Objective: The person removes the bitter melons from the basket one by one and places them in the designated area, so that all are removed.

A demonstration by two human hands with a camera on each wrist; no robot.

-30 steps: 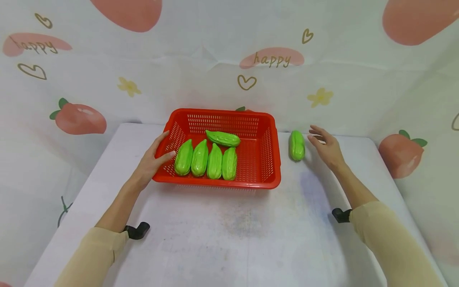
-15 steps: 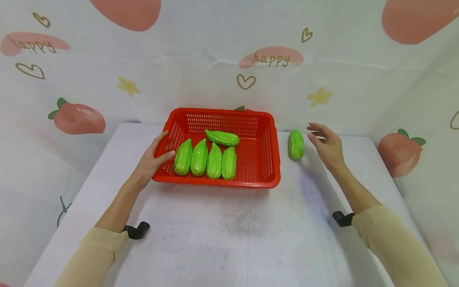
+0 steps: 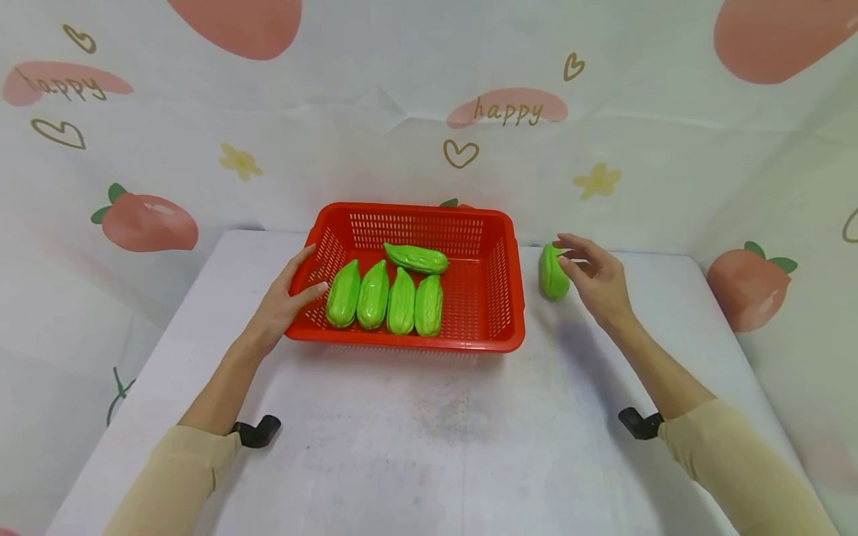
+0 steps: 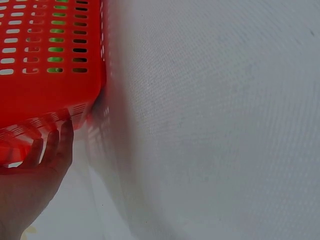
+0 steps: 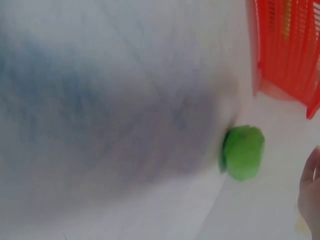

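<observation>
The single green vegetable [image 3: 553, 281] lay on the table [image 3: 429, 432] near its back edge, to the right of the red basket [image 3: 494, 345] and apart from it. The right hand [image 3: 599, 286] hovered close over the vegetable's right side, its fingers loosely curved and the thumb parted from them; in the right wrist view a gap separated the visible part of this hand from the vegetable. The left hand [image 3: 281, 301] held the basket's left end, the thumb laid over the rim and the fingers set slightly apart against the outer wall.

The basket was rectangular, of glossy plastic, its walls pierced by rows of slots. Inside, four vegetables [image 3: 372, 298] stood in a row at the front left, and a fifth vegetable [image 3: 417, 259] lay crosswise behind them. All were elongated, shiny and lengthwise ridged, several tapering to a point.

The tabletop was pale, with greyish smudges. Beige sleeves [image 3: 737, 461] covered the forearms, a black fitting [image 3: 258, 432] showing beside each cuff. Behind hung a creased white cloth [image 3: 375, 74] printed with peaches, hearts, yellow flowers and the word "happy".
</observation>
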